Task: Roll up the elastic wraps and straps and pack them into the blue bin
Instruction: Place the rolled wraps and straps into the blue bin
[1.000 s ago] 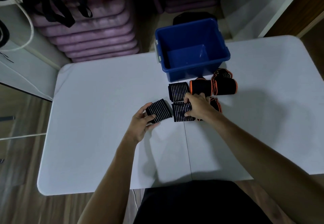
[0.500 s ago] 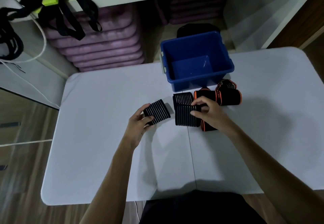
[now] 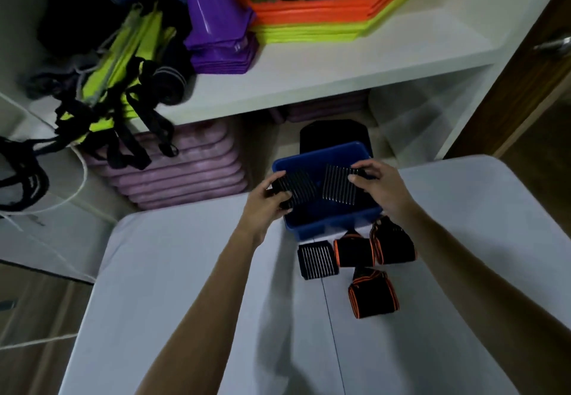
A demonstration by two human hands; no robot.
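Note:
The blue bin (image 3: 321, 228) stands at the far edge of the white table (image 3: 185, 286). Over its open top my left hand (image 3: 266, 200) grips one black striped rolled wrap (image 3: 298, 190), and my right hand (image 3: 375, 185) grips a second striped roll (image 3: 338, 187). On the table just in front of the bin lie a third striped roll (image 3: 316, 260), two black rolls with orange edging (image 3: 353, 252) (image 3: 394, 245) side by side, and another orange-edged roll (image 3: 372, 292) nearer me.
Behind the table stands a white shelf (image 3: 309, 85) holding purple cones (image 3: 216, 24), orange and yellow hoops (image 3: 324, 14) and neon straps (image 3: 117, 85) hanging off its edge. Stacked purple mats (image 3: 179, 172) sit beneath. A wooden door (image 3: 531, 79) is at right.
Both hands lifted a striped roll each off the table and carried them forward over the blue bin. My view tilted up toward the shelf.

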